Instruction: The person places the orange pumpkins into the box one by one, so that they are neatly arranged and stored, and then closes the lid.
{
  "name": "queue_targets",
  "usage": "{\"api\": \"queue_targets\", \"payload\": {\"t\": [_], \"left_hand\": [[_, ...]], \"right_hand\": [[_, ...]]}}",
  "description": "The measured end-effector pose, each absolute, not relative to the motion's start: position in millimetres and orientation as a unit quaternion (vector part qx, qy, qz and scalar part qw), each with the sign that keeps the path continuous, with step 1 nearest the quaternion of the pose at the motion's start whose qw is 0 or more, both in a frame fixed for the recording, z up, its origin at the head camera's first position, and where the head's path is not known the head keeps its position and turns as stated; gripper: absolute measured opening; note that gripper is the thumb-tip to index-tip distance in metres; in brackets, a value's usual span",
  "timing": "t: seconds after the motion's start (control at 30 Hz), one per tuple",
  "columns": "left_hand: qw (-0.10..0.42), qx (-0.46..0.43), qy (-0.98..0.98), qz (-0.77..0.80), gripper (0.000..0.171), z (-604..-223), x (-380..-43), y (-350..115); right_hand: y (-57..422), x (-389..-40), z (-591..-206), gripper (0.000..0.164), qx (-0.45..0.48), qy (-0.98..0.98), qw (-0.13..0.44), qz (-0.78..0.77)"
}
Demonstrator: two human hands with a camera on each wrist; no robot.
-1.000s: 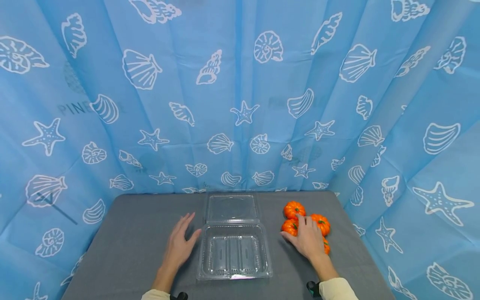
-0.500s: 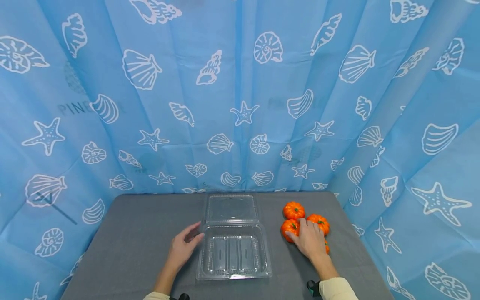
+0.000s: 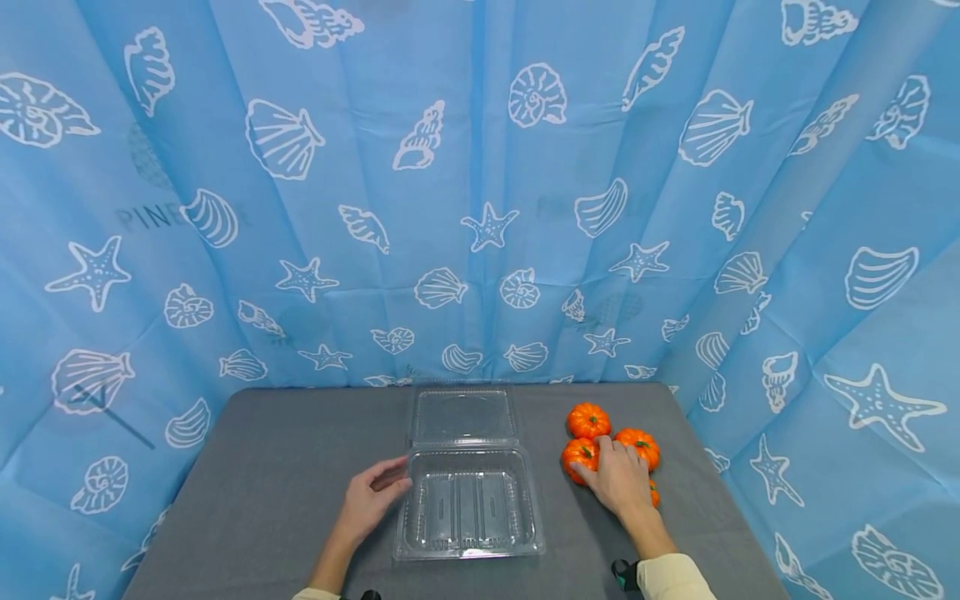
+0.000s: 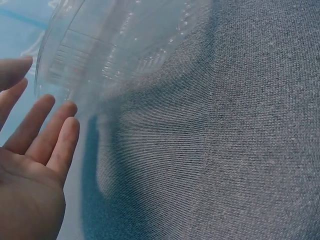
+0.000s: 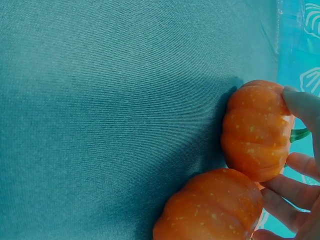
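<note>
A clear plastic clamshell container [image 3: 401, 533] lies open on the table, its lid [image 3: 465, 417] folded back. My left hand [image 3: 367, 504] is at the container's left edge, fingers loosely extended; in the left wrist view the fingertips are close to the plastic wall [image 4: 85, 55], and contact is unclear. Over at the right, my right hand [image 3: 622, 483] holds a small orange pumpkin [image 3: 579, 461] between thumb and fingers. The right wrist view shows the thumb on that pumpkin [image 5: 257, 130] near its green stem, fingers on the other side.
Around the right hand are more pumpkins: one behind [image 3: 588, 420], one to the right [image 3: 639, 447], and one partly hidden [image 3: 654, 493] under the hand. A grey cloth [image 3: 285, 450] covers the table. A blue shell-print curtain [image 3: 480, 208] surrounds it.
My left hand has shifted slightly toward the container's edge, and its fingers have bent lower. The right hand has settled lower around the left pumpkin. Container and pumpkins have stayed put.
</note>
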State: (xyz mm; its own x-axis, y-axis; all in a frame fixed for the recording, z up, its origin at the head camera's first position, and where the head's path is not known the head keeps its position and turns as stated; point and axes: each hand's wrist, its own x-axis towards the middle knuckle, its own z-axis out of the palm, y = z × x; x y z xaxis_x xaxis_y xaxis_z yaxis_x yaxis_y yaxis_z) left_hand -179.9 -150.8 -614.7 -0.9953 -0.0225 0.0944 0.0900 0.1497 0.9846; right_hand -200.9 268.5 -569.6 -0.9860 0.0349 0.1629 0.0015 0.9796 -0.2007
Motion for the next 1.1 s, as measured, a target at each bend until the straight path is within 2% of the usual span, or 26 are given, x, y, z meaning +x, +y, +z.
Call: {"api": "queue_targets", "payload": {"t": [0.37, 0.53, 0.87, 1.1], "left_hand": [[0.024, -0.015, -0.754, -0.656, 0.034, -620, -180, -149], [0.031, -0.020, -0.742, -0.669, 0.035, -622, -179, -148], [0.036, 0.002, -0.715, -0.698, 0.037, -631, -179, -147], [0.015, 0.034, -0.707, -0.706, 0.042, -638, -180, -149]], "right_hand": [[269, -200, -563, 0.063, -0.007, -0.989, 0.094, 0.117], [269, -203, -556, 0.067, -0.017, -0.983, 0.104, 0.152], [266, -207, -543, 0.084, -0.035, -0.973, 0.062, 0.219], [261, -207, -537, 0.083, -0.052, -0.966, 0.045, 0.248]]}}
